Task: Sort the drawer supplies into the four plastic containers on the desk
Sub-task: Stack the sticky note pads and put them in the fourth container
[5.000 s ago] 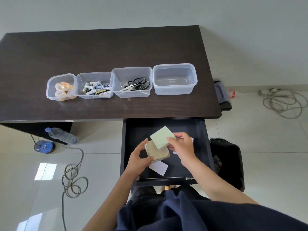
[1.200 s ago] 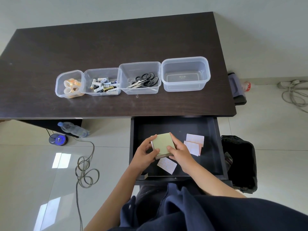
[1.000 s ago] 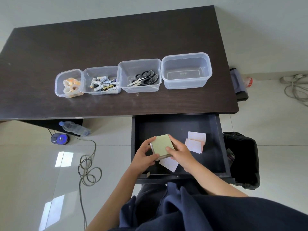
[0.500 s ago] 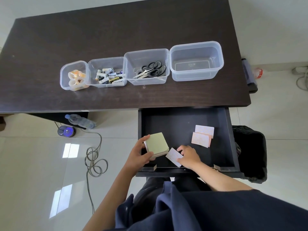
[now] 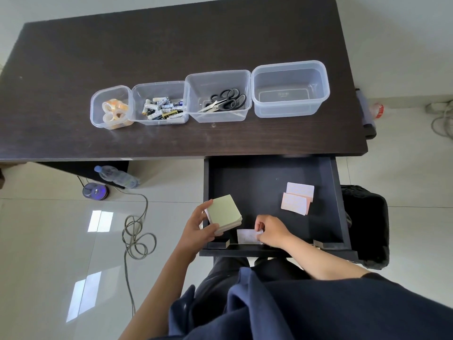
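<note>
While the left hand (image 5: 199,229) grips the stacked note pads (image 5: 224,214) by their side edges near the drawer's front-left corner, thumb on the near edge and fingers at the far-left one, the right hand (image 5: 270,230) is curled over a loose white slip (image 5: 246,235) lying flat against the drawer (image 5: 257,177) front edge, fingertips pinched at its right end. Can't tell if it's off the floor yet.

Handling, as a guess: pads are light but blocky, stiff enough w/ an edge grip; the stack has a green pad on top of paler ones, so layers could slide apart unless squeezed square. Slip is thin and floppy, hard to lift off a flat base, so prob. best to peel up one corner or slide it to the drawer wall, then pinch.

Two pink pads (image 5: 296,201), overlapping, sit toward the drawer's right side, well apart from both hands.

On the desk (image 5: 171,40), the rightmost container (image 5: 290,88) holds nothing yet, so likely the paper bin; the other three carry tape rolls (image 5: 114,114), batteries (image 5: 163,110) and scissors (image 5: 224,100).
</note>
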The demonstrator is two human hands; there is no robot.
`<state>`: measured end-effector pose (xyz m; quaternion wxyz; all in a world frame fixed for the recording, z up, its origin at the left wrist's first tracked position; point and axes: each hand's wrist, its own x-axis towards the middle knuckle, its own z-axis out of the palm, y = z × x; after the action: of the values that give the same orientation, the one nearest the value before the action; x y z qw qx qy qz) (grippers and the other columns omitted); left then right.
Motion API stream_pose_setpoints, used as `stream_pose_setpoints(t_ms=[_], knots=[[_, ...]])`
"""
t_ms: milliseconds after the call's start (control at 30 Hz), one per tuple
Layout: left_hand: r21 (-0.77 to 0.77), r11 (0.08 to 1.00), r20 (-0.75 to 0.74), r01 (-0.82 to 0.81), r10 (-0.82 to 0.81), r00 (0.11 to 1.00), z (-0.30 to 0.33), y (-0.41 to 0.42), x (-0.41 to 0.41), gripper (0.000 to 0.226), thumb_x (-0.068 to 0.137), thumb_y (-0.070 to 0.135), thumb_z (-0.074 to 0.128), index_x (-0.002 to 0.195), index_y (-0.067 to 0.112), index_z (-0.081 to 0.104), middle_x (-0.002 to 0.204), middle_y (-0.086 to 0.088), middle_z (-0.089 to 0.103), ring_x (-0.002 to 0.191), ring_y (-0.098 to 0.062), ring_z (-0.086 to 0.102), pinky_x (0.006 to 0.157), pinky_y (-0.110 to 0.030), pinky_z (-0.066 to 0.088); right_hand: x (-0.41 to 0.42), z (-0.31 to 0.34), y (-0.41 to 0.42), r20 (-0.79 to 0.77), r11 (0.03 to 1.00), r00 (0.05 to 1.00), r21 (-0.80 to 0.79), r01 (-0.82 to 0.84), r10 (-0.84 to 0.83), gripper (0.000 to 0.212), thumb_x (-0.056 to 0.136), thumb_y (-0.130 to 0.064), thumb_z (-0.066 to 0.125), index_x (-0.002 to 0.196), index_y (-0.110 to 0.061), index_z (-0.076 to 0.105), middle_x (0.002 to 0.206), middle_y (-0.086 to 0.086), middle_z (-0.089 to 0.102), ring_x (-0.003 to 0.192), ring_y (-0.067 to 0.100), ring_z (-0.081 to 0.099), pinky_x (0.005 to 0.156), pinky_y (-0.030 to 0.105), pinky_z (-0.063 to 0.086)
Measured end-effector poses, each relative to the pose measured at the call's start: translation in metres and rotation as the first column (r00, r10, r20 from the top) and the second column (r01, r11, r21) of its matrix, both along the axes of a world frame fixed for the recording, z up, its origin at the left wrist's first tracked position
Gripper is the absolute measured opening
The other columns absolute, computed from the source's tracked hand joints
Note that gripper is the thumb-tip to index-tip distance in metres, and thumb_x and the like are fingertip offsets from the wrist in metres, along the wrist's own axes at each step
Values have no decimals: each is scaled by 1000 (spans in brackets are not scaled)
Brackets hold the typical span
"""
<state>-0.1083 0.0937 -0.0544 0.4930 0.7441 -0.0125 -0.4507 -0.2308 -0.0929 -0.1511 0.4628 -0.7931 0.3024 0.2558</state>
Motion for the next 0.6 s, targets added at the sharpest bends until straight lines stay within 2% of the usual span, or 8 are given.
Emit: stream_pose_setpoints(t_ms=[100,200,300,400,500,567,600], knots=[[-11,1000,-1,-13,13,1000,-3,1,-4,57,89,2,58,128,41,44,119,2,51,106,-29,60,66,-22,56,-2,4,-2,32,988,990,78,132,-135,24,70,-4,68,82,-22,57,72,-3,55,61,11,50,58,22,41],[-16,1000,2,-15,15,1000,-6,0,-7,56,90,2,57,130,38,43,111,10,53,93,-18,64,77,-31,57,-5,15,-7,47,932,939,151,330,-340,30,72,-7,76,97,-15,63,74,-3,52,64,10,49,61,20,42],[-25,1000,6,-9,9,1000,-9,-4,-10,57,90,1,57,132,36,43,112,6,54,91,-14,63,83,-37,55,-5,37,-15,113,855,857,205,476,-504,24,72,-8,75,93,-18,68,72,-2,50,69,13,50,71,34,52],[-24,999,26,33,-32,999,-12,-11,-13,60,89,2,60,134,37,41,121,-2,52,101,-17,59,83,-36,57,0,65,-21,232,778,744,236,582,-627,23,72,-7,74,89,-21,67,69,-3,49,69,15,51,73,33,51],[-29,993,60,114,-112,992,-13,-25,-19,61,88,6,61,131,43,41,126,-1,48,109,-22,55,78,-29,57,8,90,-22,370,817,730,205,539,-575,21,74,-7,73,88,-21,68,70,-6,51,67,11,52,65,23,51],[-66,989,64,136,-132,989,-13,-34,-23,62,86,5,62,129,45,43,126,-2,51,105,-27,60,75,-30,58,13,99,-17,453,886,770,114,450,-449,19,75,-6,70,87,-21,68,72,-6,53,66,7,51,60,14,46],[-91,987,63,136,-130,990,-13,-39,-25,63,84,4,62,128,45,44,125,-4,52,103,-30,62,74,-31,58,15,101,-15,484,911,787,59,407,-383,18,76,-6,69,86,-21,67,74,-5,55,68,8,51,60,14,46]])
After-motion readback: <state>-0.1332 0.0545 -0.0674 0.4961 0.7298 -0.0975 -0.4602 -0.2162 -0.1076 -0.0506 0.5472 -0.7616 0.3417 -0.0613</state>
